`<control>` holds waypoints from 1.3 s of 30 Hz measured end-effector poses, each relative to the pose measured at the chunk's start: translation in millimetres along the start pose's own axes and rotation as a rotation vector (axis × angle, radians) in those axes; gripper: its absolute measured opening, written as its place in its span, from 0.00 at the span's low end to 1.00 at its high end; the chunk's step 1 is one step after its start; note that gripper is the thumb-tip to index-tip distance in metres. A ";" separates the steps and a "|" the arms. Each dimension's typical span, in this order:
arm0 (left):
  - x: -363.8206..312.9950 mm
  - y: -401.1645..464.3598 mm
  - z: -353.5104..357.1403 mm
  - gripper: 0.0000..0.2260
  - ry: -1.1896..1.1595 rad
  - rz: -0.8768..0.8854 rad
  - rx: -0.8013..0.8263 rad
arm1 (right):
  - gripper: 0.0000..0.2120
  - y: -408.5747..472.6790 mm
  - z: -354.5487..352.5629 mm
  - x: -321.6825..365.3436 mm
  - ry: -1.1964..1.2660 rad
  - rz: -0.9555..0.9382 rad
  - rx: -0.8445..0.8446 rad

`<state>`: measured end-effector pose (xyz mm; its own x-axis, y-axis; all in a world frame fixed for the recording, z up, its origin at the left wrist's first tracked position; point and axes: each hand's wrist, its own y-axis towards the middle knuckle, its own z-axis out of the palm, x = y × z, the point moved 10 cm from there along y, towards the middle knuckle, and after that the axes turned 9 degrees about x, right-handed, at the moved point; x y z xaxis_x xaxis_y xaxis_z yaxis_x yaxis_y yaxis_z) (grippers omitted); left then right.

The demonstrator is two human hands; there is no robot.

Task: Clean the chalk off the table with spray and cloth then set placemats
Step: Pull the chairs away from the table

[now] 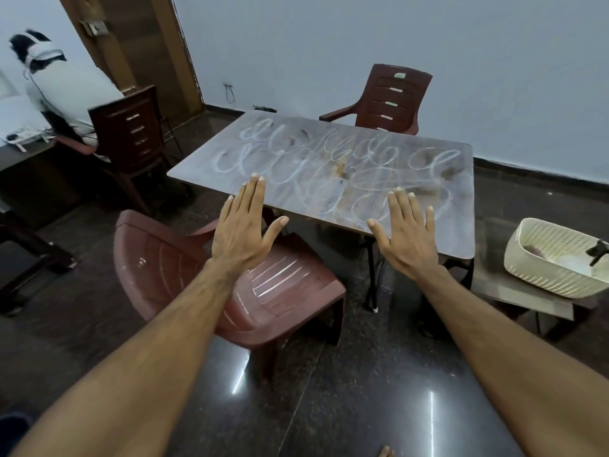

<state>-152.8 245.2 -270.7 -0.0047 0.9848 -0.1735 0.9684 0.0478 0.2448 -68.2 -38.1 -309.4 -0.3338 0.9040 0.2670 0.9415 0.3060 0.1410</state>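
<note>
Both hands, left hand and right hand, hover flat with fingers straight, holding nothing, before the chalk-scribbled table; a basket sits right of it.

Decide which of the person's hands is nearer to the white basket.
Right. The right hand is held out flat toward the table's near edge, on the white basket's side; the left hand is farther away, above the brown chair.

Single head view, angled forward-down, standing near table corner; wide-angle.
</note>
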 end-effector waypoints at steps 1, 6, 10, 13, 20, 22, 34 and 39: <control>15.2 -8.0 -5.1 0.36 -0.001 -0.006 -0.003 | 0.42 -4.0 7.1 18.6 -0.004 -0.005 0.002; 76.6 -40.9 -18.9 0.36 -0.012 -0.022 0.019 | 0.39 -18.5 39.4 86.9 0.001 -0.015 0.031; 117.5 -57.5 -25.3 0.36 -0.020 -0.050 0.025 | 0.40 -22.1 56.6 123.2 0.002 -0.023 0.048; 145.5 -62.2 -25.0 0.37 -0.030 -0.076 0.034 | 0.41 -17.0 70.5 144.8 -0.001 -0.038 0.075; 206.7 -48.6 -16.0 0.36 -0.023 -0.110 0.048 | 0.39 20.6 106.1 176.6 0.011 -0.038 0.082; 224.6 -39.5 -14.1 0.36 -0.026 -0.113 0.050 | 0.38 37.5 117.9 185.9 0.025 -0.032 0.085; 310.2 23.7 10.5 0.38 -0.057 -0.138 0.121 | 0.37 102.5 164.8 218.3 0.070 0.054 0.129; 333.8 50.8 26.5 0.38 -0.088 -0.099 0.156 | 0.37 109.1 175.5 218.5 0.077 0.129 0.126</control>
<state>-98.6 572.0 -341.5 -0.0871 0.9580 -0.2733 0.9911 0.1110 0.0731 -30.3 245.2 -403.0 -0.2077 0.9142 0.3481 0.9735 0.2281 -0.0184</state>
